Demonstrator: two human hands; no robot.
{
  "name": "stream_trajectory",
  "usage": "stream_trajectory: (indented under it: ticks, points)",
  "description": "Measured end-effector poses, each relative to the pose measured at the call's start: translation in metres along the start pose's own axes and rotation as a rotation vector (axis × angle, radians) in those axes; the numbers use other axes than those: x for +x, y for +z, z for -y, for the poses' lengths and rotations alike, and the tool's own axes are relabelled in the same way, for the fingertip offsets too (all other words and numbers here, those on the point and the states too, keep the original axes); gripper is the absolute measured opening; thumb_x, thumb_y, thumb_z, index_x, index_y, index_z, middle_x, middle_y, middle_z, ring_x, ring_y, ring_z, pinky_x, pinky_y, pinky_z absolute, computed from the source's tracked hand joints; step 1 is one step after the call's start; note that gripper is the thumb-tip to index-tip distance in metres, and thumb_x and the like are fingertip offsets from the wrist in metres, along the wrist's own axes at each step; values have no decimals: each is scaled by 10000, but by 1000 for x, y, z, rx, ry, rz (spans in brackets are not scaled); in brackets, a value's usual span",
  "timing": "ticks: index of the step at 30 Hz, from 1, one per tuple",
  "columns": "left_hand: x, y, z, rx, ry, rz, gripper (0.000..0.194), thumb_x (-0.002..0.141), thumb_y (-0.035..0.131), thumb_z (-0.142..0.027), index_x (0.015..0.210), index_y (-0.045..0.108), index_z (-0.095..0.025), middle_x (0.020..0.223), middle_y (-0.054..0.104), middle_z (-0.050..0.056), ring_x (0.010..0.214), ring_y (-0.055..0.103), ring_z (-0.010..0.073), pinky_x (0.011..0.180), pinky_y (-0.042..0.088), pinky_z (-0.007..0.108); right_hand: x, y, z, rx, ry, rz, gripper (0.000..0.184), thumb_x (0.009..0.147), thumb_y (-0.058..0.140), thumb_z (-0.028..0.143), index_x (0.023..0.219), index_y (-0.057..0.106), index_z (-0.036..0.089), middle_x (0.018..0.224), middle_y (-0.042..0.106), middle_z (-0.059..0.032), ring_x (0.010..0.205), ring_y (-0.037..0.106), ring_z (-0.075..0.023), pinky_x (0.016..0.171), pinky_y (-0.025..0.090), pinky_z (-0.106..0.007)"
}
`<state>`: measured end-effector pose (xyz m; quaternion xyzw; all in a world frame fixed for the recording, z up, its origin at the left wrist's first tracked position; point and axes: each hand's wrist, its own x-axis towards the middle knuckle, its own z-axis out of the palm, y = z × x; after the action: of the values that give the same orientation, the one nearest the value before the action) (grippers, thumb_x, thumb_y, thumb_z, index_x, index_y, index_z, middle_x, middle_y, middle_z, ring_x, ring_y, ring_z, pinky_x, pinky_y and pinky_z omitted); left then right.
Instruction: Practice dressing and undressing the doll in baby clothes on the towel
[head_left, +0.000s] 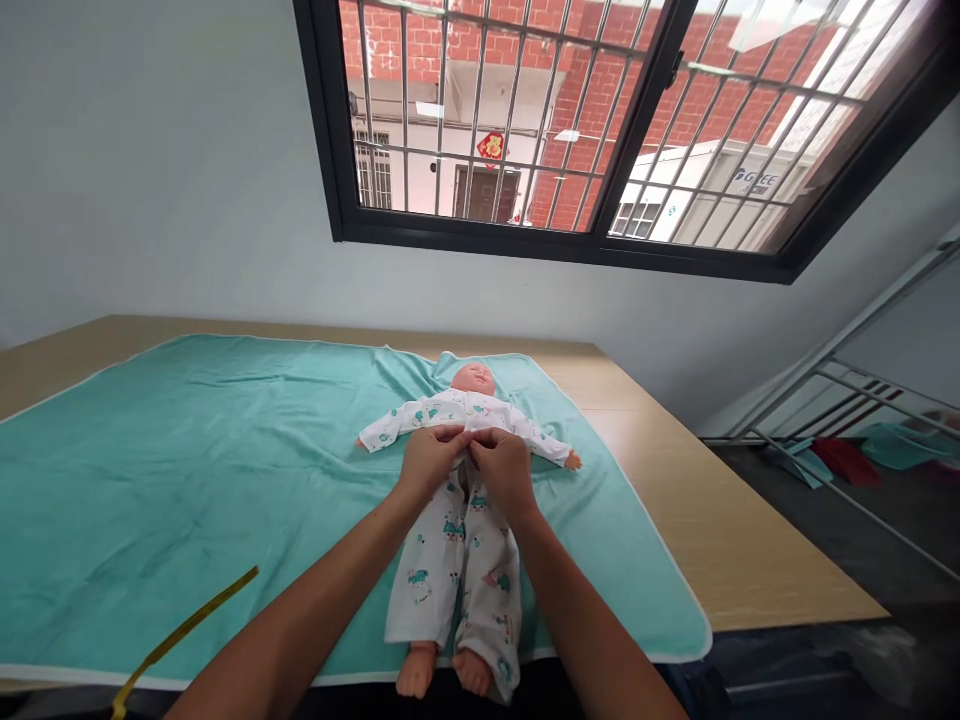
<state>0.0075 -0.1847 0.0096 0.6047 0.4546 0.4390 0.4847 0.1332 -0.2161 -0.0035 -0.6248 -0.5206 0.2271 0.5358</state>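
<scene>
A baby doll lies on its back on a teal blanket, arms spread, feet toward me. It wears a white printed romper. My left hand and my right hand rest side by side on the doll's belly. Both have their fingers curled and pinched on the front of the romper at the chest, thumbs close together.
The blanket covers most of a wooden table against a grey wall. A yellow measuring tape lies on the blanket at the near left. A barred window is above. A metal frame and floor clutter are to the right.
</scene>
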Motion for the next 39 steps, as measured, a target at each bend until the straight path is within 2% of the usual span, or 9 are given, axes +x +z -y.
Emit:
stream_trajectory:
  ticks: [5, 8, 11, 14, 18, 26, 30, 35, 39]
  points:
    - [5, 0, 6, -38, -35, -64, 290, 730, 684, -242, 975, 773, -115, 926, 769, 102, 866, 697, 218, 772, 526, 290, -6, 6, -1, -58, -86, -27, 176, 775, 610, 261, 848, 757, 195, 840, 746, -34, 788, 680, -185, 768, 512, -281]
    - [7, 2, 5, -5, -59, -97, 344, 715, 652, -176, 1036, 756, -108, 793, 749, 65, 711, 662, 166, 649, 494, 249, -7, 5, -4, -52, -88, -22, 166, 789, 619, 274, 849, 755, 201, 834, 743, -26, 780, 679, -183, 758, 509, -281]
    - [5, 2, 2, -29, -80, -84, 435, 698, 628, -152, 1120, 720, -101, 593, 649, -17, 512, 532, 99, 507, 386, 207, -7, 3, -6, -28, -84, -11, 164, 793, 631, 289, 854, 751, 197, 838, 743, -25, 785, 681, -185, 760, 510, -284]
    - [1, 1, -2, -102, -80, -66, 503, 690, 639, -180, 1184, 680, -92, 531, 576, -61, 459, 453, 73, 482, 342, 193, -7, 2, -7, -11, -77, -13, 174, 796, 638, 307, 867, 747, 192, 845, 742, -27, 788, 681, -187, 767, 514, -291]
    - [-1, -1, -4, -178, -75, -33, 587, 666, 711, -266, 1216, 651, -70, 558, 594, -47, 504, 505, 92, 506, 377, 195, -7, 3, -6, -6, -104, -7, 177, 798, 616, 270, 890, 751, 200, 863, 743, -23, 801, 682, -187, 774, 516, -296]
    - [2, 0, -7, -132, -55, -37, 503, 653, 644, -196, 1147, 677, -114, 515, 568, -68, 443, 441, 72, 460, 327, 183, -9, 6, -7, 13, -105, -61, 273, 792, 625, 267, 1046, 697, 198, 793, 711, -9, 715, 652, -161, 709, 512, -279]
    - [3, -2, -11, -36, -42, 3, 505, 660, 618, -161, 1161, 664, -116, 597, 654, -28, 503, 519, 90, 510, 387, 187, -9, 8, -9, -35, -153, -72, 265, 811, 608, 258, 1058, 694, 214, 808, 709, -8, 727, 643, -159, 731, 509, -285]
    - [9, 0, -13, 1, -84, -3, 373, 632, 580, -116, 990, 681, -149, 550, 613, -38, 474, 505, 99, 453, 345, 192, -9, 8, -9, -92, -225, -63, 299, 805, 620, 223, 1096, 689, 221, 811, 706, -5, 731, 640, -160, 748, 508, -289]
    - [14, 2, -13, -88, -149, -21, 311, 590, 568, -88, 881, 646, -167, 518, 577, -51, 459, 499, 99, 442, 330, 189, -12, 4, -7, -80, -258, -20, 357, 834, 584, 207, 1181, 666, 229, 866, 714, -8, 754, 646, -160, 774, 510, -295]
